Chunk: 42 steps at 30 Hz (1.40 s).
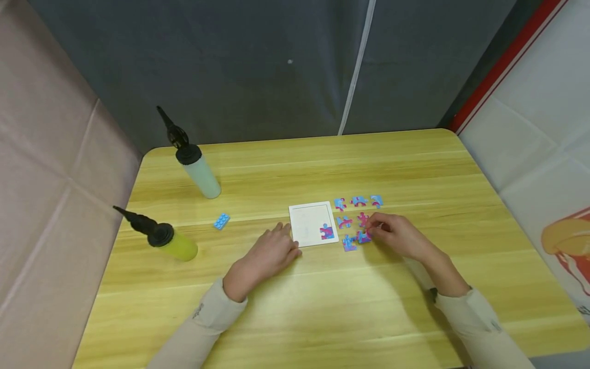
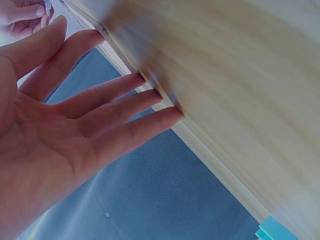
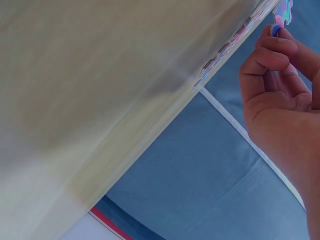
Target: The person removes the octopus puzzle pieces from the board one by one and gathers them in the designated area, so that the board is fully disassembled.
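My right hand pinches a blue and pink jigsaw piece between thumb and fingertips, raised off the table in the right wrist view. Beneath and around it lie several loose jigsaw pieces in rough rows. To their left is a square white puzzle tray, with one purple-blue piece set in its lower right corner. My left hand rests at the tray's left edge, fingers stretched out; in the left wrist view its fingertips touch down along the wood.
A blue toy brick lies left of the tray. Farther left stand a pale green bottle and a yellow bottle, both with black pointed tops. A dark curtain hangs behind the wooden table.
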Each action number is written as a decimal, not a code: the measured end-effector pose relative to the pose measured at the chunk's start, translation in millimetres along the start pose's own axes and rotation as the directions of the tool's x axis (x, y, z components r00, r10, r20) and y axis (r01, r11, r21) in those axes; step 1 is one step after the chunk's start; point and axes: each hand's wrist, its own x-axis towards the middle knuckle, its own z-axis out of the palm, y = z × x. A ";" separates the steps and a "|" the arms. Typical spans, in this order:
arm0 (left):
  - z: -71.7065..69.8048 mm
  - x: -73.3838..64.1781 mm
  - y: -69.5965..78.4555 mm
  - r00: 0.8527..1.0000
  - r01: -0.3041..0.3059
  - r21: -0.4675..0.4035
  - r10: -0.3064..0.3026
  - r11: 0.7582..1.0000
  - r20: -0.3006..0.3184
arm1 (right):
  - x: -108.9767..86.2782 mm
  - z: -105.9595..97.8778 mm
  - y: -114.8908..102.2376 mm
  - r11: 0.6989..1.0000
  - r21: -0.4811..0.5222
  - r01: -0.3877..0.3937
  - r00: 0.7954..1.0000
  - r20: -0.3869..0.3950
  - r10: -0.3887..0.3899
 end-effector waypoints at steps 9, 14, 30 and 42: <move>0.1 -0.7 -0.2 1.000 0.013 -0.007 -0.013 1.000 0.009 | -4.0 -2.8 3.4 1.000 -0.005 0.002 1.000 0.006 -0.002; -0.6 -0.9 -0.1 1.000 0.013 -0.013 -0.013 1.000 0.011 | -5.3 -2.6 6.6 1.000 -0.014 0.004 1.000 0.010 -0.004; -0.4 -0.8 0.7 1.000 0.011 -0.007 -0.011 1.000 0.010 | -5.2 0.1 11.4 0.998 -0.062 -0.010 0.999 0.030 0.012; 1.1 0.7 0.6 1.000 0.009 0.001 -0.009 1.000 -0.005 | -3.4 -0.5 8.8 0.999 -0.050 -0.020 0.999 0.041 0.022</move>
